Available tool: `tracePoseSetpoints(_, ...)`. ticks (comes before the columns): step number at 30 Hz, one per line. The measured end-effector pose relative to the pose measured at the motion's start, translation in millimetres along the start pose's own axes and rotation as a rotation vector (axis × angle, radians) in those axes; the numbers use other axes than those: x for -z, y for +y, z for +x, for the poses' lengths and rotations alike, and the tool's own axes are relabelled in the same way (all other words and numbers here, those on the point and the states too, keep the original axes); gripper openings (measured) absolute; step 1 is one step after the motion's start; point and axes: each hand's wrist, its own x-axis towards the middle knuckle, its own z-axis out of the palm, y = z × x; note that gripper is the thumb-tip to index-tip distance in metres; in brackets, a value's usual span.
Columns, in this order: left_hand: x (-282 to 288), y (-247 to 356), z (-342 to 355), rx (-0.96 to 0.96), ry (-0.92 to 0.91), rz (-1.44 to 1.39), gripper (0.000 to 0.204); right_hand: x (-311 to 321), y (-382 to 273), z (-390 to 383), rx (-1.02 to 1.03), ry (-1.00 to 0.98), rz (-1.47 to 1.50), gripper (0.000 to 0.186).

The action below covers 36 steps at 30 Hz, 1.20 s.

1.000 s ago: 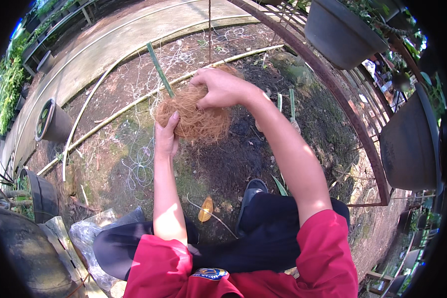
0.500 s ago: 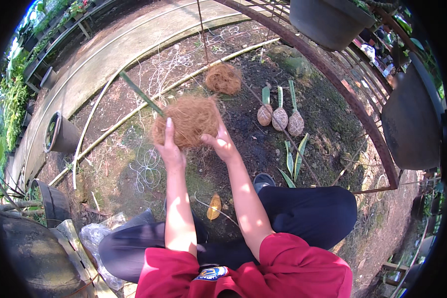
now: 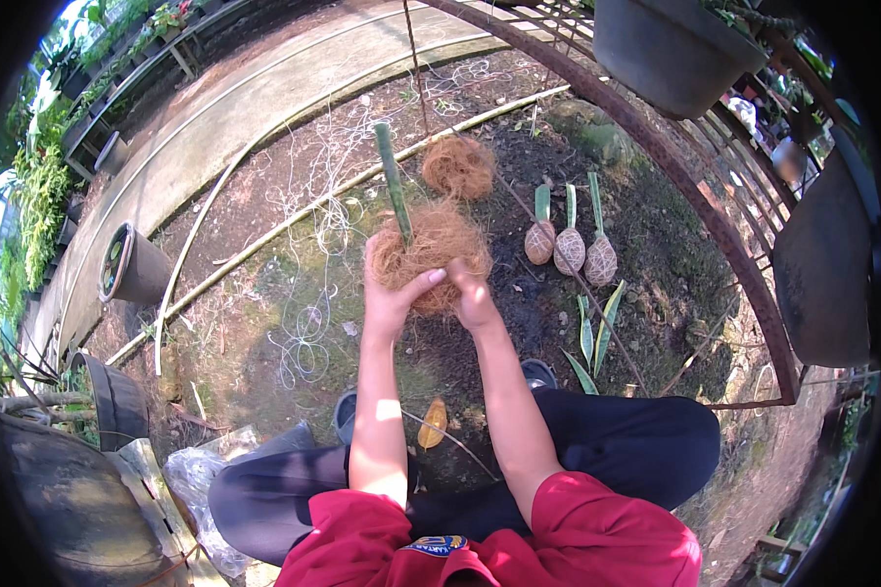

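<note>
A mass of brown fibre [image 3: 431, 240] is held between my two hands, with a green leaf cutting [image 3: 390, 171] standing up from its left part. My left hand [image 3: 394, 293] grips the near left side, its thumb lying across the front. My right hand [image 3: 475, 298] wraps the right side; some of its fingers are hidden. A smaller fibre clump [image 3: 458, 166] lies on the ground beyond. To the right are three string-wrapped balls [image 3: 571, 251], each with an upright leaf piece, and loose striped leaves [image 3: 607, 323] below them.
Tangled white string [image 3: 303, 342] lies on the soil. Long pale poles [image 3: 225, 274] cross the left side. A rusty metal arch [image 3: 675, 147] and hanging pots [image 3: 671, 54] frame the right. Pots [image 3: 132, 264] and plastic sheeting [image 3: 191, 479] are at the left, beside my crossed legs.
My right hand has come down from the top of the fibre to its right side. The held bundle has shifted right since half a second ago, and its leaf stands more upright.
</note>
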Motion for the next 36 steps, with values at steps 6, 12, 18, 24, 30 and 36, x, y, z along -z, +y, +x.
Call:
tracePoseSetpoints(6,-8.1,-0.1,-0.4,-0.026,-0.154,-0.028,0.108,-14.5,-9.2,3.3,0.477,0.155,-0.613,0.068)
tracePoseSetpoints(12,-9.6,3.0,-1.1,0.057,0.051,-0.307,0.043,-31.4,-24.6,1.8,0.176,-0.116,-0.840,0.058)
tracePoseSetpoints(18,-7.7,-3.6,-0.9,0.009,0.276,-0.215,0.045,-84.1,-32.9,0.6,0.415,-0.139,-1.537,0.073)
tracePoseSetpoints(24,-45.3,22.8,-15.8,0.106,0.239,-0.193,0.038,-73.4,-39.9,-16.4,0.683,0.222,-1.309,0.048)
tracePoseSetpoints(30,-24.0,43.1,-22.4,0.029,0.229,-0.084,0.041,-82.6,-13.2,-17.8,0.346,0.236,-0.860,0.050)
tracePoseSetpoints(36,-2.8,73.8,-26.5,0.192,0.138,-0.084,0.049,-64.4,-4.8,-6.4,0.233,-0.014,-0.438,0.056)
